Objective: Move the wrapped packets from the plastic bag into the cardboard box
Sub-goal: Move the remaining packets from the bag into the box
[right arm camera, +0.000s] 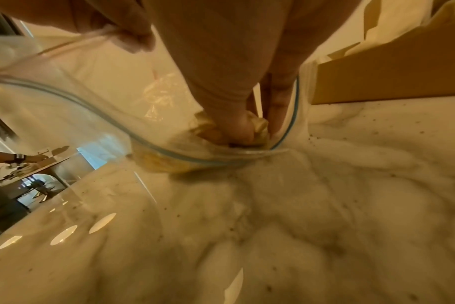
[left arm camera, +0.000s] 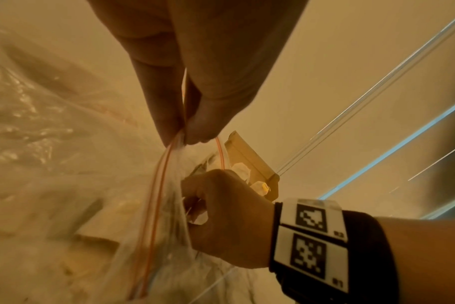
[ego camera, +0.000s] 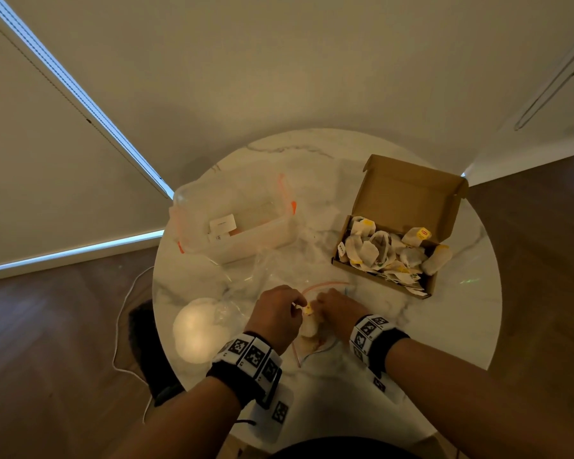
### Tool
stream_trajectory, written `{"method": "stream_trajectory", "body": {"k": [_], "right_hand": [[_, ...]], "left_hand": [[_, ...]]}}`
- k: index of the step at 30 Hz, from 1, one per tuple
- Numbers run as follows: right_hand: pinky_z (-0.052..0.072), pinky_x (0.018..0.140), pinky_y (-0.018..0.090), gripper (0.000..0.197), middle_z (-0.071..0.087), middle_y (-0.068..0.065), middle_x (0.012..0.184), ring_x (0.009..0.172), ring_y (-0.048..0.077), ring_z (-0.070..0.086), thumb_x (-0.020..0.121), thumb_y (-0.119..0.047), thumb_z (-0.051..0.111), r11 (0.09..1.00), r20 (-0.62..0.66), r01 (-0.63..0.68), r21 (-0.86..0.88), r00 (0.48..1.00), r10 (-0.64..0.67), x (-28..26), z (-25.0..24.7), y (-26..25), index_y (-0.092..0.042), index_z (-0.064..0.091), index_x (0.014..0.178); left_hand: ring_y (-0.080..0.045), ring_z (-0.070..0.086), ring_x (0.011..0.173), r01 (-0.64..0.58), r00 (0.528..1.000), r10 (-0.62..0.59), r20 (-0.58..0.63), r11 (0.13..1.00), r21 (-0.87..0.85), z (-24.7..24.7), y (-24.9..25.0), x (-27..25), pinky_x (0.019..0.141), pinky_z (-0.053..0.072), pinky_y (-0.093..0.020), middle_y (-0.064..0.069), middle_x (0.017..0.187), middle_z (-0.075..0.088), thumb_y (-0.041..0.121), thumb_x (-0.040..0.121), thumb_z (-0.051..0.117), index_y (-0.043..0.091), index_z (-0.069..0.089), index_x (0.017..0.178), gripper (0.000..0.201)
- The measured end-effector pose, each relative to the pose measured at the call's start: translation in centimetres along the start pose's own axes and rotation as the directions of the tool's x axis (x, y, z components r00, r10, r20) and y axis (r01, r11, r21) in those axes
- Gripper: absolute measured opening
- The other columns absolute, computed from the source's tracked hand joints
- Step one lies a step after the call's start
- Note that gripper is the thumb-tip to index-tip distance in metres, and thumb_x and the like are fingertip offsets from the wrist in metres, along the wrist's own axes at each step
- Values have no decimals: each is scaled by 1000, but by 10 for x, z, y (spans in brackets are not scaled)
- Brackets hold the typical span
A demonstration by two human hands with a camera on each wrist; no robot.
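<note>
Left hand (ego camera: 276,315) pinches plastic bag (left arm camera: 153,205) rim; right hand (ego camera: 338,312) grips packets (right arm camera: 208,131) inside; round marble table (ego camera: 461,326), wood floor (ego camera: 53,326).

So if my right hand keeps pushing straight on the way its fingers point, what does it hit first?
Most likely more wrapped packets in the plastic bag: the right hand is already inside, gripping some. Depth is unclear.

Black wristbands (ego camera: 246,372) with white square-coded marker tags on both bare forearms
</note>
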State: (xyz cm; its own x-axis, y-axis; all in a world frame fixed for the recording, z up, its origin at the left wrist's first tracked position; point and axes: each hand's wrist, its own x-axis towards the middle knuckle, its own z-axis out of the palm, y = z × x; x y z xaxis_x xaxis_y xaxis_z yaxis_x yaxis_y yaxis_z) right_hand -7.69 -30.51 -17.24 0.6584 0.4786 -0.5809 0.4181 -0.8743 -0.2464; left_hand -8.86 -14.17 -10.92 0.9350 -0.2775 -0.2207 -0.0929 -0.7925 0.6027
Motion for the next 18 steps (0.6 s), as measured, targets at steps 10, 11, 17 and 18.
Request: {"method": "stream_trajectory", "body": {"k": [10, 11, 17, 18], "right_hand": [[48, 85, 23, 22, 73, 2, 98, 92, 15, 65, 85, -5, 64, 824, -552, 169, 541, 811, 196, -74, -45, -2, -15, 75, 102], [48, 77, 19, 20, 74, -4, 90, 83, 9, 65, 84, -8, 66, 790, -566, 191, 582, 793, 225, -83, -55, 1, -21, 76, 95], [53, 60, 23, 18, 71, -3, 78, 59, 5, 63, 87, -2, 62, 575, -466, 247, 780, 842, 271, -111, -92, 10, -15, 75, 89], [54, 60, 24, 17, 71, 3, 79, 59, 7, 64, 87, -1, 62, 560, -467, 255, 788, 841, 273, -114, -95, 8, -12, 75, 88]], "left_hand": [[-12, 61, 85, 64, 997, -63, -55, 998, 24, -9, -16, 9, 81, 50, -21, 3, 100, 68, 8, 87, 63, 18, 73, 97, 18], [-11, 61, 84, 73, 996, -72, -45, 997, 17, -9, -17, 9, 79, 49, -19, 3, 101, 67, 8, 87, 63, 19, 72, 97, 17], [-7, 59, 88, -55, 998, 55, 34, 998, 5, -21, -12, 7, 81, 52, -21, 6, 105, 62, 20, 86, 68, 23, 70, 101, 16], [-5, 59, 91, -96, 995, 96, 14, 995, -33, -25, -10, 7, 82, 52, -20, 7, 107, 61, 20, 85, 69, 25, 69, 101, 17]]}}
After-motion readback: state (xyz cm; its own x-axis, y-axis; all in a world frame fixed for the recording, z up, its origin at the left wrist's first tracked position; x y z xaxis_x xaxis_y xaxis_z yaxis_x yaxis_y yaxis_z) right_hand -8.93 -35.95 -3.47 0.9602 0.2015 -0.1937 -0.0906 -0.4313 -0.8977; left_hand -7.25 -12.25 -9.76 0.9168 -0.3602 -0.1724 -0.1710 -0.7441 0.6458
